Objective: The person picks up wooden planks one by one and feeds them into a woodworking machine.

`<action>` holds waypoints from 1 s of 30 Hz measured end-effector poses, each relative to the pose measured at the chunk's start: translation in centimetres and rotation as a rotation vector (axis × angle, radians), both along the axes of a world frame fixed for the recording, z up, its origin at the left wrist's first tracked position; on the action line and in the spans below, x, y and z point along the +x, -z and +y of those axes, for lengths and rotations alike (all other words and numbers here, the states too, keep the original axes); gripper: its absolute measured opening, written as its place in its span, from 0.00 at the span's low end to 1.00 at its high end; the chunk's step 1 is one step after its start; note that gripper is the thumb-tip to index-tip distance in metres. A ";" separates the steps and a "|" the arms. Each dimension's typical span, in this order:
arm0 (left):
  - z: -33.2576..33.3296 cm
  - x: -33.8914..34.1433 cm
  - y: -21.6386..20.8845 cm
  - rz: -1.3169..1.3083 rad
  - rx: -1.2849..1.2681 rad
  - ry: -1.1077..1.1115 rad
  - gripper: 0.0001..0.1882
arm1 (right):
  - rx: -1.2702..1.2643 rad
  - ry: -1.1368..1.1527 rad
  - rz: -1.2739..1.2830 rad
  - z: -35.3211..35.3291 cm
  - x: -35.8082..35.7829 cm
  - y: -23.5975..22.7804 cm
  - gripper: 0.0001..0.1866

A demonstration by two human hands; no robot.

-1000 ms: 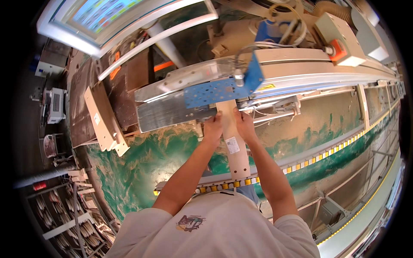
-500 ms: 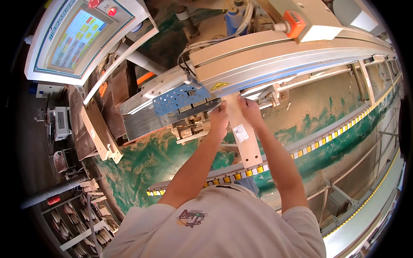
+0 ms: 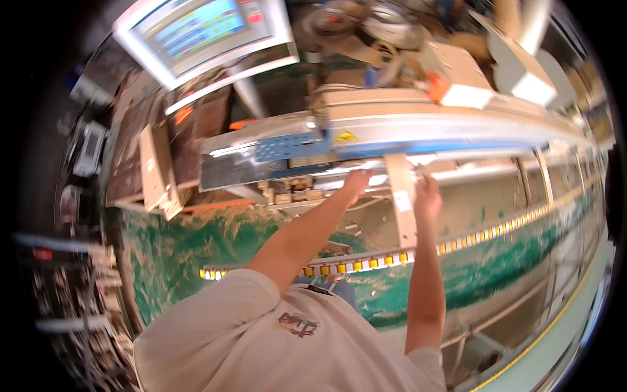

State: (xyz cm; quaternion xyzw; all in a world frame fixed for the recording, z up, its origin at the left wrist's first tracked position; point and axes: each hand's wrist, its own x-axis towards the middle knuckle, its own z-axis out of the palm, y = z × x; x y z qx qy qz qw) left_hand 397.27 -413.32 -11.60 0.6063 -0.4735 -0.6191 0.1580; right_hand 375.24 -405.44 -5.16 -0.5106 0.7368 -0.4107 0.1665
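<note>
A pale wooden board (image 3: 397, 178) with a white label (image 3: 402, 200) sticks out toward me from under the front edge of the long machine (image 3: 457, 134). Its near end overlaps the roller rail in the picture. My left hand (image 3: 356, 184) hovers left of the board, a gap between them, close to the machine's lower edge. On the board's other side is my right hand (image 3: 428, 194), raised beside it with no clear contact. Motion smears the fingers of both hands, so their grip cannot be made out.
A touch-screen panel (image 3: 199, 32) stands at the upper left, above a metal plate with a blue perforated guard (image 3: 284, 147). A rail with yellow rollers (image 3: 339, 268) crosses in front of me over the green floor (image 3: 196, 242). Wooden pieces (image 3: 153, 170) lean at the left.
My hands have come off the board's two edges and moved apart, left hand leftward, right hand rightward. The board still juts from the machine. The whole view has shifted and blurred.
</note>
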 end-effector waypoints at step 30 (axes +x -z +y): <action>28.5 45.7 -10.7 -0.777 -0.914 -0.483 0.36 | 0.569 -0.530 -0.853 3.1 64.4 -1.3 0.31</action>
